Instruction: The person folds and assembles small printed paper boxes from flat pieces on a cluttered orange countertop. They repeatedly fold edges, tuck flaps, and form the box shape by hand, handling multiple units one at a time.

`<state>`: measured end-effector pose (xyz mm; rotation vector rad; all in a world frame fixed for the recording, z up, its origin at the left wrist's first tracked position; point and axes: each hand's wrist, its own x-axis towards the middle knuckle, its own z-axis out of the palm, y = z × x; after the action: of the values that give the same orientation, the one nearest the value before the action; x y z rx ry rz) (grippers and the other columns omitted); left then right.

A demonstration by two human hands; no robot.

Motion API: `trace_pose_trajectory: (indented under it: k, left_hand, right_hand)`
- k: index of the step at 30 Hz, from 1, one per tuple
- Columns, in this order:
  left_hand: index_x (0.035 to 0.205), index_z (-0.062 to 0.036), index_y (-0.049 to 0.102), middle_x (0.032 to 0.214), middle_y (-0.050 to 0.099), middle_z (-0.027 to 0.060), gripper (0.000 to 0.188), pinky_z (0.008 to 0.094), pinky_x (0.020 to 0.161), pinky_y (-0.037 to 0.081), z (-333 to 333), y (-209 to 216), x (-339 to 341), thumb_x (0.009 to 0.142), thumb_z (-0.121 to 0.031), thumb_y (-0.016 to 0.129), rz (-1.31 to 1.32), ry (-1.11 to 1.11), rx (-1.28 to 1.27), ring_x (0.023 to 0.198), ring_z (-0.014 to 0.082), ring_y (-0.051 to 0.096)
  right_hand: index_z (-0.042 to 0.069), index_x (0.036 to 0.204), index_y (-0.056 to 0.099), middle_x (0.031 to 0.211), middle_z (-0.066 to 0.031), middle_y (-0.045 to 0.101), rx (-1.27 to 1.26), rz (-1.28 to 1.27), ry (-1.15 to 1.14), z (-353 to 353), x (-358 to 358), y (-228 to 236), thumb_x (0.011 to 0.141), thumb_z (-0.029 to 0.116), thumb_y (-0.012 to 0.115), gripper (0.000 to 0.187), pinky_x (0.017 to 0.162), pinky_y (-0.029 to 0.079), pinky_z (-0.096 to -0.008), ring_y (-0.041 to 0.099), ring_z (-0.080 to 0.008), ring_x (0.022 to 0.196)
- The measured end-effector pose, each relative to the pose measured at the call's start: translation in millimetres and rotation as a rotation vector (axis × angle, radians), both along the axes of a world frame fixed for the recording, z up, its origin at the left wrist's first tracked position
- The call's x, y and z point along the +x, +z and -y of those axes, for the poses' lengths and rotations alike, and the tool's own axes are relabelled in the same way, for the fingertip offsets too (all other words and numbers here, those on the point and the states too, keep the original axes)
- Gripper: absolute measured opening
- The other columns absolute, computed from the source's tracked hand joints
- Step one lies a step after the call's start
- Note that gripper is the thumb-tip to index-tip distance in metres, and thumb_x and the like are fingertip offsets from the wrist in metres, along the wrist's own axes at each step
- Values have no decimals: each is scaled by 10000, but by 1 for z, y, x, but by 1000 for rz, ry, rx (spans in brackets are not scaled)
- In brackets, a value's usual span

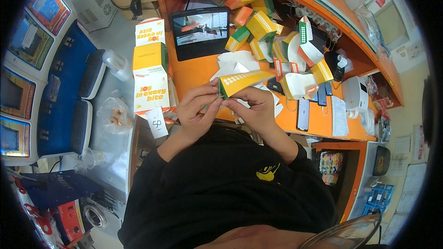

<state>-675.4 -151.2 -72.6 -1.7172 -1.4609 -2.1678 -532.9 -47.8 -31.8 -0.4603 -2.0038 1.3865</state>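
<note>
Both of my hands hold a yellow and green cardboard food carton [237, 82] in front of my chest, above the near edge of the orange desk. The fingers of my left hand [196, 110] pinch its left end. My right hand [256, 112] grips its lower edge with thumb and fingers close to the left hand's fingertips. The carton looks folded rather flat, and its far right end is blurred. Behind it lie white paper pieces [235, 62] and a loose heap of yellow, green and orange cartons [263, 25].
To the left stand stacked flat cartons [150, 90] with a white card [157, 123] by them. A tablet [201, 32] leans at the back. A phone [302, 115], a cloth [339, 116] and a white printer-like device [355, 93] are to the right. A plastic bag [114, 116] lies far left.
</note>
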Motion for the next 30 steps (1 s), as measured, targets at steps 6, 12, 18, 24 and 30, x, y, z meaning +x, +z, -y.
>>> trace_pose_trajectory:
  k: [6, 12, 18, 24, 30]
  left_hand:
    - [1148, 30, 572, 1243, 540, 173, 256, 384, 1002, 465, -1, -9, -4, 943, -109, 633, 121, -224, 33, 1231, 277, 547]
    - [1409, 4, 354, 1391, 421, 146, 476, 368, 1060, 385, -10, -30, 4, 1006, -184, 524, 321, -236, -114, 1290, 222, 447]
    - [1377, 32, 380, 1360, 448, 167, 400, 365, 1043, 390, 7, -26, -7, 1012, -120, 438, 287, -190, -121, 1218, 236, 486]
    - [1281, -7, 437, 1259, 507, 150, 324, 350, 999, 434, -12, -19, -5, 1021, -195, 477, 515, -60, -127, 1158, 206, 529]
    - [1167, -58, 469, 1184, 565, 82, 188, 314, 952, 478, -6, -23, -5, 1024, -171, 514, 791, -450, -164, 1090, 137, 570]
  right_hand:
    - [16, 991, 729, 947, -109, 730, 26, -77, 12, 5, -8, 0, 786, 122, 808, 244, 785, 536, -302, 710, -210, 878]
    - [38, 1185, 647, 1255, -159, 613, 443, -5, 166, 8, -13, 7, 851, 211, 736, 387, 947, 459, -388, 585, -305, 1161]
    - [42, 1055, 653, 1089, -134, 628, 599, -196, -752, -8, -11, 16, 817, 78, 731, 253, 886, 443, -400, 591, -276, 1011]
    - [29, 934, 690, 866, -61, 667, 649, -117, -508, -18, 6, 14, 754, 3, 776, 202, 693, 504, -290, 635, -195, 763]
    - [92, 919, 693, 895, -54, 675, 737, 43, -174, 2, -4, -5, 730, 70, 778, 208, 686, 505, -349, 649, -244, 791]
